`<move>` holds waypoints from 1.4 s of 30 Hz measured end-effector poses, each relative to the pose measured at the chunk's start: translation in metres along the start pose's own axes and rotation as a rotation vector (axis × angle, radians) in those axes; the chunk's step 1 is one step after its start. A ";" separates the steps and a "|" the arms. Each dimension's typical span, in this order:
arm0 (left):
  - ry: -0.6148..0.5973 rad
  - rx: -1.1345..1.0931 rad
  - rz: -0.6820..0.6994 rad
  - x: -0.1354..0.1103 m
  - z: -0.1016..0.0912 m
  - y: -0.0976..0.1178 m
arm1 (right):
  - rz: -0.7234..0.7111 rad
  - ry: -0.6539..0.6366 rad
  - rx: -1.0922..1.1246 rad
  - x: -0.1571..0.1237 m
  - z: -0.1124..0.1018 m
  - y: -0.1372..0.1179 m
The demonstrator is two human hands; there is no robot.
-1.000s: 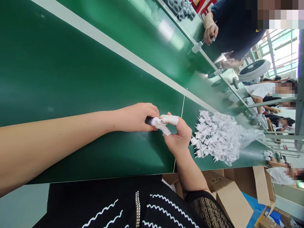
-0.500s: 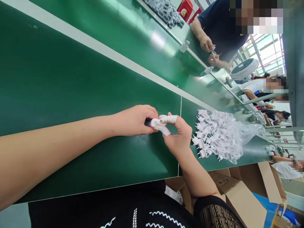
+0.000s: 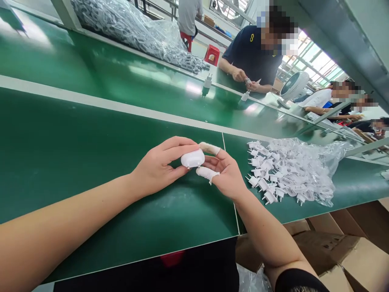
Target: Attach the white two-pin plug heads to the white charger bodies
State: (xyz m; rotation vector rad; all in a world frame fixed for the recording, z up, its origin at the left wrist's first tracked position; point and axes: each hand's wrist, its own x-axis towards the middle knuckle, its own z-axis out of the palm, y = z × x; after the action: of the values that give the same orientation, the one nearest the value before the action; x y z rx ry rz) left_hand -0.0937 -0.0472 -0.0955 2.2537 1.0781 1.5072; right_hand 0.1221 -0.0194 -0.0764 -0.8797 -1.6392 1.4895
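A white plug charger [image 3: 193, 158] is held over the green work surface [image 3: 100, 134], its rounded face towards me and two short pins at its lower edge. My left hand [image 3: 162, 164] grips it from the left, thumb below and fingers on top. From the right, my right hand [image 3: 223, 170] closes round it, with white covers on the thumb and index finger. The index tip meets the charger's top and the thumb lies by a pin. To the right of my hands spreads a pile of white plug housings [image 3: 273, 170], partly inside a clear plastic bag [image 3: 322, 170].
Across the bench, a co-worker [image 3: 249, 61] handles a small white part. Two plugs [image 3: 207, 81] stand on the far belt. A large bag of grey parts [image 3: 136, 34] lies at the back left. Cardboard boxes [image 3: 364, 259] sit below the bench edge, and a fan [image 3: 294, 86] stands beyond.
The charger has turned, so its rounded face and pins now show. My left fingers have spread along its top. The camera view has tilted and shifted, bringing the bag of grey parts into view.
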 end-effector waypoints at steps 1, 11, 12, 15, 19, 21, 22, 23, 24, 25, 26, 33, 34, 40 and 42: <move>0.011 0.020 0.047 0.001 -0.002 0.002 | 0.020 -0.020 0.056 0.000 0.001 -0.001; 0.016 0.036 0.136 0.003 -0.009 0.016 | -0.011 0.036 0.219 -0.001 0.006 -0.002; 0.021 0.033 0.131 0.003 -0.009 0.016 | -0.021 0.037 0.220 -0.001 0.006 -0.001; 0.027 0.040 0.108 0.002 -0.009 0.016 | -0.043 0.045 0.205 -0.002 0.008 0.000; 0.011 0.053 0.137 0.002 -0.011 0.017 | -0.117 0.069 0.166 -0.003 0.009 0.001; 0.000 0.060 0.164 0.002 -0.012 0.018 | -0.154 0.069 0.171 -0.003 0.010 0.002; -0.007 0.064 0.172 0.002 -0.012 0.019 | -0.162 0.061 0.182 -0.003 0.010 0.002; -0.008 0.066 0.176 0.002 -0.012 0.019 | -0.162 0.051 0.193 -0.004 0.010 0.002; -0.005 0.065 0.180 0.003 -0.012 0.019 | -0.159 0.044 0.195 -0.004 0.010 0.003; -0.004 0.060 0.184 0.003 -0.011 0.019 | -0.155 0.044 0.185 -0.004 0.010 0.003; -0.004 0.054 0.186 0.003 -0.011 0.020 | -0.152 0.048 0.166 -0.004 0.010 0.004; -0.073 -0.318 -0.038 0.000 -0.011 0.022 | -0.144 0.089 0.148 -0.002 0.009 0.004; -0.086 -0.420 -0.130 0.000 -0.012 0.023 | -0.146 0.101 0.157 -0.002 0.009 0.003; -0.105 -0.616 -0.363 0.003 -0.011 0.026 | -0.177 0.078 0.138 -0.006 0.011 0.000; -0.110 -0.652 -0.390 0.005 -0.010 0.028 | -0.207 0.064 0.086 -0.008 0.011 -0.002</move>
State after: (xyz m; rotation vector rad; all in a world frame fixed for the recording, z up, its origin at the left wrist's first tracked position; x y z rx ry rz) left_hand -0.0891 -0.0659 -0.0724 1.5569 0.7793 1.3028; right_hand 0.1163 -0.0322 -0.0760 -0.6819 -1.5574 1.3640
